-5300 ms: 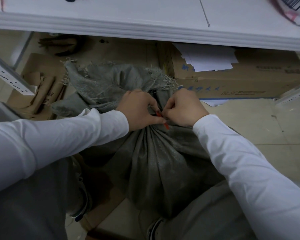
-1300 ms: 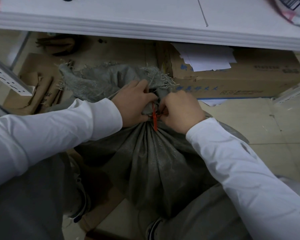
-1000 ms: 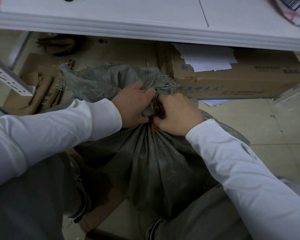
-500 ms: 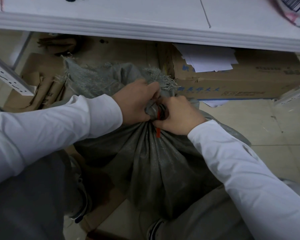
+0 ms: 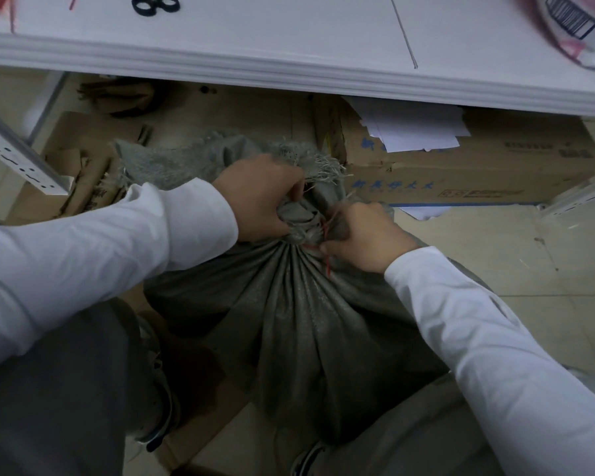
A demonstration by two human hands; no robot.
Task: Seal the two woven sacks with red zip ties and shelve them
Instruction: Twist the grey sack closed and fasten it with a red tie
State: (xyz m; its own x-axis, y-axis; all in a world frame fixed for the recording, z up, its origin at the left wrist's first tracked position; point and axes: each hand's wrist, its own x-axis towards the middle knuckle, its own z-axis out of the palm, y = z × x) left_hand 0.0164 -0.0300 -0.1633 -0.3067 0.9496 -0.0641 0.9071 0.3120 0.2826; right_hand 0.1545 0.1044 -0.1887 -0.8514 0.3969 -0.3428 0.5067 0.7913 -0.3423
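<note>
A grey woven sack (image 5: 289, 324) stands on the floor between my knees, its top gathered into a bunched neck with a frayed mouth. My left hand (image 5: 260, 197) grips the bunched neck from the left. A thin red zip tie (image 5: 326, 231) runs around the neck, and its loose tail hangs down the sack's front. My right hand (image 5: 364, 237) pinches the zip tie at the right side of the neck. Only one sack is in view.
A white shelf board (image 5: 289, 42) spans the top, with black scissors (image 5: 156, 4) and a pink-white bag (image 5: 577, 25) on it. Under it lie a long cardboard box (image 5: 478, 173) with white papers (image 5: 413, 128) and flattened cardboard (image 5: 83, 173). A perforated white upright (image 5: 18, 156) stands left.
My right hand has shifted right and down along the zip tie, pulling it around the neck. My left hand has risen to grip the bunched neck higher. The sack's mouth is gathered tighter.
</note>
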